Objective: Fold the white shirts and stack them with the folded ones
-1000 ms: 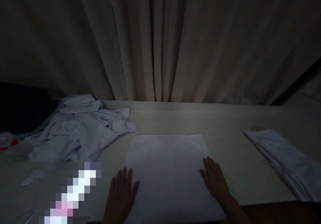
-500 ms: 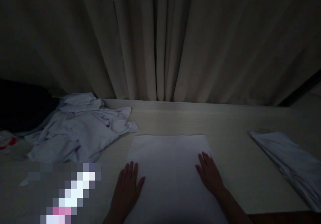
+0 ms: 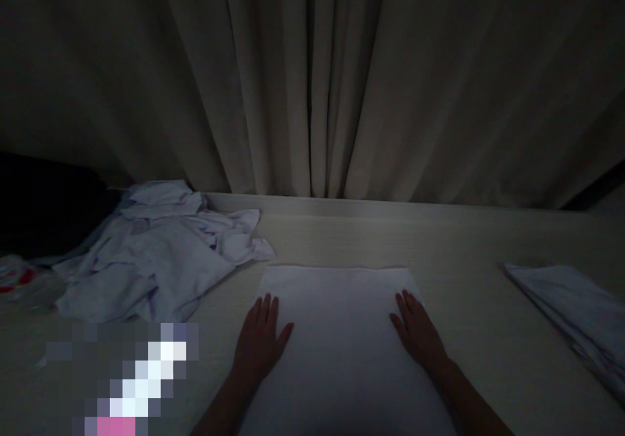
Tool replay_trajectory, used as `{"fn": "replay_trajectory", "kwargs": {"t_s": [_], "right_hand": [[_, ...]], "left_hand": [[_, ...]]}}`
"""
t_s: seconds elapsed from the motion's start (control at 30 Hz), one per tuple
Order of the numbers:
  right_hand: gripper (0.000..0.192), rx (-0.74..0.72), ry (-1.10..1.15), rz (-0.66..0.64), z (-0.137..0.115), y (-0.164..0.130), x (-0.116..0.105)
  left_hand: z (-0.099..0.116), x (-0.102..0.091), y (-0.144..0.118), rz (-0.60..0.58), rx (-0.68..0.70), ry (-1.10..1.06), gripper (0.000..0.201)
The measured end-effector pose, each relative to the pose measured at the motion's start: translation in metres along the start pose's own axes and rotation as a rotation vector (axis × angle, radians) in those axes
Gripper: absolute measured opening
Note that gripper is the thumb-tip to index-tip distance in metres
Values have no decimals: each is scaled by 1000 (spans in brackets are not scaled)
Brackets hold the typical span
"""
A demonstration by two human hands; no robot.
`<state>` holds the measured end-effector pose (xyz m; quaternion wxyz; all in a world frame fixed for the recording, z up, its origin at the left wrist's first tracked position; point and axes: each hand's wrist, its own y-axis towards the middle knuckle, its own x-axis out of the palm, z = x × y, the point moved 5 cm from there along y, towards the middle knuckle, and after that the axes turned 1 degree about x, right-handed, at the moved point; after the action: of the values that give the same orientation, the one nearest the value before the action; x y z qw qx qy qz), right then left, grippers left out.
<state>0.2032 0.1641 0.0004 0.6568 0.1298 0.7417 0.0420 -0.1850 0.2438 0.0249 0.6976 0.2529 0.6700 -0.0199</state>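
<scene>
A white cloth [image 3: 342,338] lies spread flat and smooth in front of me, its far edge straight and its near end out of view. On its left edge rests my left hand [image 3: 261,341], palm down, fingers stretched forward and thumb apart. My right hand [image 3: 417,332] lies flat on the right edge in the same way, thumb pointing inward. Neither hand grips anything. The cloth's exact kind cannot be made out in the dim light.
Crumpled white clothing [image 3: 161,247] is heaped at the left, beside a black item [image 3: 49,202] and a clear plastic wrapper [image 3: 24,283]. A folded white cloth [image 3: 576,306] lies at the right. Curtains [image 3: 332,84] hang behind the pale surface [image 3: 342,234]; a pixelated patch hides the lower left.
My left hand has slid forward along the cloth's left edge. My right hand has moved slightly forward on the right edge. The whole view has shifted a little.
</scene>
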Motion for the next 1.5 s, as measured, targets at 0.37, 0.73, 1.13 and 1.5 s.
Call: {"fn": "replay_trajectory", "kwargs": {"t_s": [0.37,0.73,1.13,1.5], "right_hand": [[68,53,-4,-8,10,34,4],[63,48,-36,3,0,72,3],[63,32,-8,19,-23,81,-1],[58,-43,105,-119,-114,97,28]], "left_hand": [[-9,16,45,-50,-23,0,75],[-12,21,75,-63,-6,15,67],[10,22,87,-80,9,3,72],[92,39,99,-10,103,-143,64]]}}
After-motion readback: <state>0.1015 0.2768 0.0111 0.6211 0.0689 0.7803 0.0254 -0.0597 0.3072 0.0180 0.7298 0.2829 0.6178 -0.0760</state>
